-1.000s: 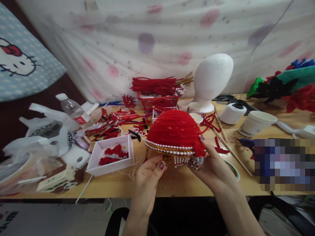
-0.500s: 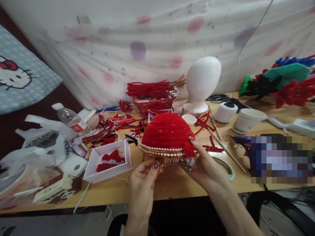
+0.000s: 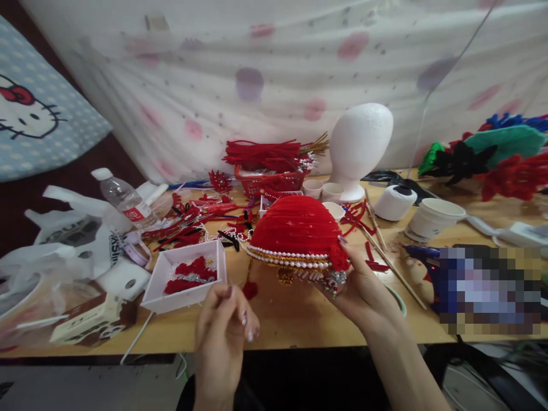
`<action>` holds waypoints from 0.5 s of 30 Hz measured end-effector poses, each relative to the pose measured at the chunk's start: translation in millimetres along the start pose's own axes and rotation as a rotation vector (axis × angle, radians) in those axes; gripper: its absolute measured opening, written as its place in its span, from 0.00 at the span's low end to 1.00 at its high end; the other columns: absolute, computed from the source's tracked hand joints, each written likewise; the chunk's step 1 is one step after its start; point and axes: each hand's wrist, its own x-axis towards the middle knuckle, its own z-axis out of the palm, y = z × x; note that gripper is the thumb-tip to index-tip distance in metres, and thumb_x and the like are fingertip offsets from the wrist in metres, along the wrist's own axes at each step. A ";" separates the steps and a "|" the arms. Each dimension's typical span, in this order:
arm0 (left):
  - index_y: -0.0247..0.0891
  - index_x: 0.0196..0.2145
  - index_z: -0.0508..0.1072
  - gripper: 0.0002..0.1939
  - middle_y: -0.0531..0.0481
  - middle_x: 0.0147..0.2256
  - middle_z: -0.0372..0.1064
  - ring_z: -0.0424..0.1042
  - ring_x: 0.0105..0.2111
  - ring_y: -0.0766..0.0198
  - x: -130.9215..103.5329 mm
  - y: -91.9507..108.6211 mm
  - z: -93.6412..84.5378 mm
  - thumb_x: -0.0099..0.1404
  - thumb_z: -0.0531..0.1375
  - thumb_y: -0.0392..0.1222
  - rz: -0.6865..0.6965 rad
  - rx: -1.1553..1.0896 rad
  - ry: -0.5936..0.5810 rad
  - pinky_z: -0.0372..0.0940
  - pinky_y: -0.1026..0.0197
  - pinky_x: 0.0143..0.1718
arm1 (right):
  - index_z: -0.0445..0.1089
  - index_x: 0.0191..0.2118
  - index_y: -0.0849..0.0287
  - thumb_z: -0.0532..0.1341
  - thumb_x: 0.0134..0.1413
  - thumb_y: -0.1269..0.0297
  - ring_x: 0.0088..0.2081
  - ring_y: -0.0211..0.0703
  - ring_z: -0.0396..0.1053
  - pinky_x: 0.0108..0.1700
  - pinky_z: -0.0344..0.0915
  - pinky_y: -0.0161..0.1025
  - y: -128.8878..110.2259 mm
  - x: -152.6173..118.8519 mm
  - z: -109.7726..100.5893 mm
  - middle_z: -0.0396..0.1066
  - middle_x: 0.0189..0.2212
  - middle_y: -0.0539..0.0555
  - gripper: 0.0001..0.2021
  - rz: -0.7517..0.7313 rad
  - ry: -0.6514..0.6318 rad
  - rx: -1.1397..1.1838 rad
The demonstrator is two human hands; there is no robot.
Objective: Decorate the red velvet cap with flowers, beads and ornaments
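Note:
My right hand (image 3: 363,285) grips the right edge of a red domed cap (image 3: 295,228), fingers underneath and thumb by a red flower (image 3: 339,257). White pearl strings and gold trim run round the cap's rim, with a gold ornament (image 3: 285,276) and silvery beads (image 3: 336,279) hanging below. A small red tassel (image 3: 250,290) dangles at its left side. Apart from the cap, my left hand (image 3: 225,322) is raised over the table edge with its fingers curled together. Whether something thin is pinched in them I cannot make out.
A white box (image 3: 148,297) with red pieces and beads stands left of my left hand. Behind the cap are a red basket (image 3: 269,182) and a white foam head (image 3: 362,142). Right lie sticks (image 3: 406,279), a thread spool (image 3: 396,202), a cup (image 3: 434,220) and a glue gun (image 3: 422,251).
My left hand has let go of the gold ornament under the cap and moved left and down, fingers curling. My right hand still holds the cap, now slightly tilted. The red tassel has come into view.

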 end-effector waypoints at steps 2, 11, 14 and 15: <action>0.38 0.20 0.65 0.16 0.60 0.16 0.59 0.57 0.12 0.73 -1.7 12.8 -10.0 0.59 0.67 0.42 0.065 -0.011 -0.076 0.58 0.68 0.14 | 0.74 0.46 0.57 0.66 0.53 0.70 0.36 0.46 0.79 0.43 0.76 0.44 -1.1 1.2 -1.0 0.80 0.36 0.51 0.13 -0.007 -0.020 -0.004; 0.44 0.24 0.76 0.09 0.53 0.41 0.78 0.71 0.51 0.59 4.8 26.0 -22.4 0.60 0.67 0.46 0.423 0.063 -0.138 0.60 0.56 0.59 | 0.75 0.42 0.56 0.63 0.57 0.67 0.32 0.45 0.79 0.35 0.77 0.42 -3.3 -0.2 9.9 0.81 0.35 0.52 0.08 0.004 0.092 0.049; 0.42 0.27 0.76 0.11 0.51 0.27 0.78 0.77 0.31 0.59 2.0 11.2 -8.1 0.64 0.63 0.50 0.083 0.145 -0.555 0.70 0.54 0.43 | 0.75 0.43 0.57 0.59 0.61 0.68 0.32 0.44 0.78 0.33 0.76 0.40 -4.4 2.1 12.7 0.80 0.35 0.54 0.09 -0.034 0.108 0.035; 0.41 0.28 0.75 0.11 0.50 0.25 0.77 0.76 0.26 0.61 1.8 5.9 -4.9 0.64 0.62 0.49 -0.043 0.248 -0.641 0.70 0.57 0.36 | 0.75 0.43 0.57 0.57 0.62 0.68 0.31 0.44 0.78 0.32 0.76 0.39 -5.3 3.3 12.6 0.80 0.34 0.54 0.09 -0.037 0.116 0.019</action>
